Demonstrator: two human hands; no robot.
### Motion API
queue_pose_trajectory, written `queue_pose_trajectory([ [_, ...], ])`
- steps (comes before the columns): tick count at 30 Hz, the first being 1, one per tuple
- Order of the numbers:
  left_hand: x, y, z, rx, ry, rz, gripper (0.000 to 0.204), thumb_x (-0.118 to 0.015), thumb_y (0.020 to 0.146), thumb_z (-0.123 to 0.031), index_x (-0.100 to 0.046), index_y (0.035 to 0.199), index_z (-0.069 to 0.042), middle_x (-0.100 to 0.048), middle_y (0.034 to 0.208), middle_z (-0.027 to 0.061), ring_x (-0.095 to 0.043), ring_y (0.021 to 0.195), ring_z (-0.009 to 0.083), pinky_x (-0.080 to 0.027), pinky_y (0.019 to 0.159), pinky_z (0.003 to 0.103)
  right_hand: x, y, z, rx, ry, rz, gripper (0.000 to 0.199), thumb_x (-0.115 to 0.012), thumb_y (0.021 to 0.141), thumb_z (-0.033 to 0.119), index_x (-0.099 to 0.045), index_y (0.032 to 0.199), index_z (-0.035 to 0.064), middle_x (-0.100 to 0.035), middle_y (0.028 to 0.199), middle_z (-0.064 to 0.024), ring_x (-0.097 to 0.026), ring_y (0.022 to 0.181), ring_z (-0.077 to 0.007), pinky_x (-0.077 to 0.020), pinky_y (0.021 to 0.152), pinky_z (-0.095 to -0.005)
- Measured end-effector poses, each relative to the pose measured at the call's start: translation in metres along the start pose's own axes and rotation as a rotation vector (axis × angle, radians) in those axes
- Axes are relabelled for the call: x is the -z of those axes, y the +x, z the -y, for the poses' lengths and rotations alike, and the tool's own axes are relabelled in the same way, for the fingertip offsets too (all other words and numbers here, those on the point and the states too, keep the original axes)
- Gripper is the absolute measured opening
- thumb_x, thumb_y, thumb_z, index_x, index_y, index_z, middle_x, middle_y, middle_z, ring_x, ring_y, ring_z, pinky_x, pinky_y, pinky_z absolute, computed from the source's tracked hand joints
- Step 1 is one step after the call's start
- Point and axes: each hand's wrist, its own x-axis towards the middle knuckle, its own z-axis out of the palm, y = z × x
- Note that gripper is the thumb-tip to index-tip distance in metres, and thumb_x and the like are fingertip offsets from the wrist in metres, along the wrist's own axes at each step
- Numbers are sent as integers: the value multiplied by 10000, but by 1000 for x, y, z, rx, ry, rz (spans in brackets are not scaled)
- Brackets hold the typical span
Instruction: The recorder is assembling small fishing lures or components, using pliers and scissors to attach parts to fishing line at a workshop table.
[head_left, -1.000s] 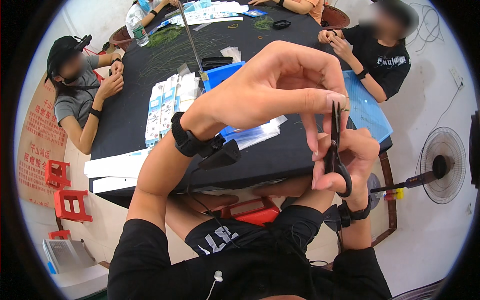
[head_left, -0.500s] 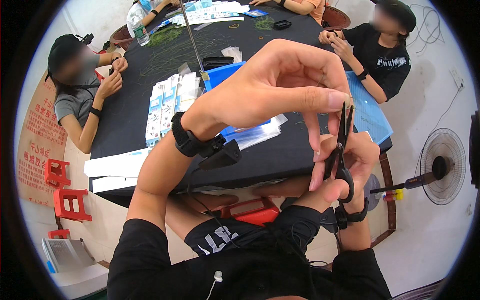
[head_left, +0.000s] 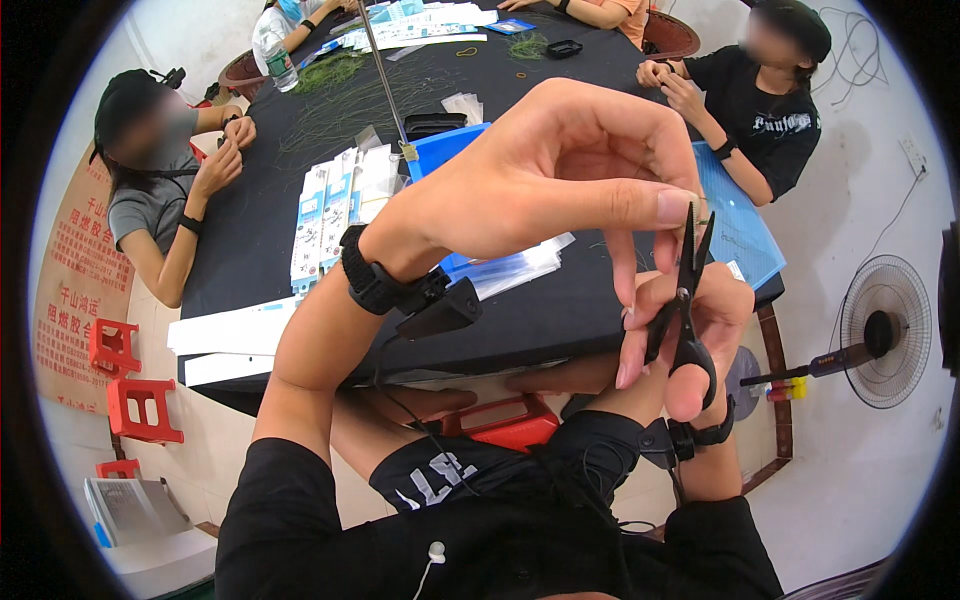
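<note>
My left hand (head_left: 560,185) is raised over the near side of the table, thumb and forefinger pinched on what looks like a thin green line; only a tiny bit shows at the fingertips. Just below it, my right hand (head_left: 722,305) holds small black scissors (head_left: 686,292), thumb through one handle loop. The scissors point upward, and their blades stand apart right beside the left fingertips. What lies between the blades is too fine to make out.
A black-covered table (head_left: 270,200) bears printed cards (head_left: 325,215), a blue tray (head_left: 445,148), clear plastic bags (head_left: 525,272), white strips (head_left: 235,330) and tangled green line (head_left: 330,72). A blue mat (head_left: 745,235) lies at right. Several co-workers sit around; a fan (head_left: 880,330) stands right.
The scissor blades have spread wider apart, and my right thumb has swung down and outward with its handle loop. My left hand keeps its pinch and has hardly moved.
</note>
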Motion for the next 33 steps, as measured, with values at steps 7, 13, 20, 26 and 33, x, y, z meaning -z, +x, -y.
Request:
queue_pose_trajectory([
  [7,-2,0,-1,-4,-49,12,193,-646,1031,-124,-660,1074,63,-694,971,101,-711,857,152,-661,653,308,0,-1,-1,-17,105,77,808,-917,615,622,-652,885,-91,-674,629,-90,-721,564,-183,-509,467,-219],
  [13,-2,0,-2,-12,-55,8,181,-632,1037,-116,-654,1069,60,-696,976,109,-710,853,154,-663,650,308,-2,-1,0,-17,95,96,818,-904,621,635,-656,909,-90,-675,625,-91,-725,570,-184,-495,464,-211],
  [20,-1,0,-1,-22,-53,11,179,-629,1038,-116,-649,1065,59,-694,960,111,-713,849,160,-663,638,312,-9,-3,3,-26,66,13,768,-899,658,586,-650,908,-96,-677,629,-88,-721,564,-181,-529,493,-227],
  [26,-1,1,-1,-23,-40,8,182,-626,1040,-126,-640,1059,54,-686,931,110,-721,844,167,-662,625,315,-13,-5,6,-48,36,-62,715,-895,684,548,-646,894,-89,-678,632,-80,-717,562,-172,-540,510,-230],
  [33,0,1,-3,-21,-9,0,182,-627,1037,-125,-635,1043,57,-679,925,108,-721,848,174,-666,638,322,-12,-4,8,-24,-96,-74,677,-902,687,536,-653,866,-67,-655,586,-37,-705,556,-135,-499,504,-200],
])
